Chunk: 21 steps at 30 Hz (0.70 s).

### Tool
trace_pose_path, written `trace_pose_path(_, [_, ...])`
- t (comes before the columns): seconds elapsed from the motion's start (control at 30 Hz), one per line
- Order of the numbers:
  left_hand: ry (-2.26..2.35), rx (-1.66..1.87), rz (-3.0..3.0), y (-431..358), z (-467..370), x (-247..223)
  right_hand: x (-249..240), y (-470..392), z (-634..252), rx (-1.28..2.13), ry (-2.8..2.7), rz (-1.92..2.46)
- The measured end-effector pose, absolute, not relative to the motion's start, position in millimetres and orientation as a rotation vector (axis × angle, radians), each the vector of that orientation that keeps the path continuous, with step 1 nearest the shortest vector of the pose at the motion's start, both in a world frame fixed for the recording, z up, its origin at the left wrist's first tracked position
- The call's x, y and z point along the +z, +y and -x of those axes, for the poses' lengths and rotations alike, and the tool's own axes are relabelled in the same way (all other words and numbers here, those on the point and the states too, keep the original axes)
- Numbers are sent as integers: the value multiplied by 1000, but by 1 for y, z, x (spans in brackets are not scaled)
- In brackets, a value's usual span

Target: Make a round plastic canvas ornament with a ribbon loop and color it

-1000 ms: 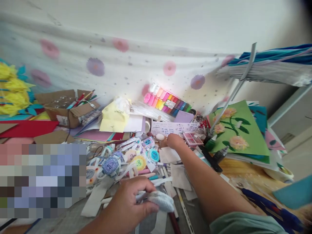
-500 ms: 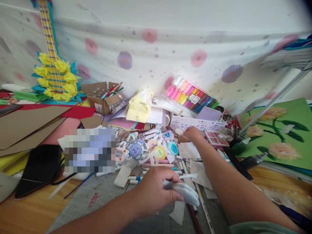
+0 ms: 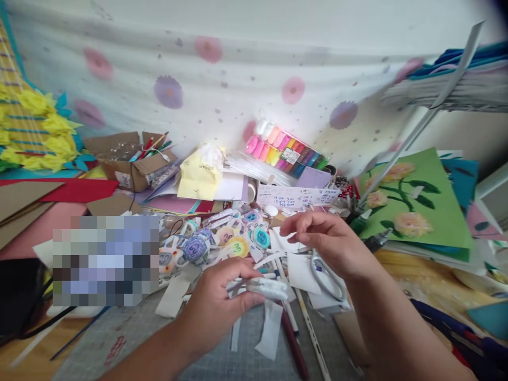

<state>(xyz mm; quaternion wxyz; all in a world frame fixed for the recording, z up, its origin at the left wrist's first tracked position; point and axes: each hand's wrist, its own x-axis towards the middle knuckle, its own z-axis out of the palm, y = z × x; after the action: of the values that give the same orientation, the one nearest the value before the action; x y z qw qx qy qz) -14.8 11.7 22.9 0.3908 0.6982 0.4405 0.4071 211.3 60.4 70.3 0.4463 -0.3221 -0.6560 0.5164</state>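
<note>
A crowded wooden tabletop (image 3: 35, 368), with a gridded grey cutting mat (image 3: 135, 325) at the near middle!
On the mat a dark red pen (image 3: 291, 344) lies near, a pale speckled stick (image 3: 313, 336) right of it and a white paper scrap (image 3: 272, 328) to its left; farther off spreads a heap of small coloured pieces (image 3: 196, 247); near right, a dark blue tool (image 3: 448, 328); far right, a pile of sheets (image 3: 448, 227), green on top.

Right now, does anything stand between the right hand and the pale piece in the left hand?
Nothing visible does: the gap from the right hand to the pale piece in the left hand looks open, with white paper showing behind.
</note>
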Motion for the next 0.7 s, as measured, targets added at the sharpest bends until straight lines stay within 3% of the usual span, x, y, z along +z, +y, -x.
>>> trace_pose_path(0.2, [1106,1028,-1799,11,16,24,70,58,-195,1505,-1685,790])
trace_pose_path(0.7, [982,1022,-1772,12,21,23,93,55,-217,1074,-1696,695])
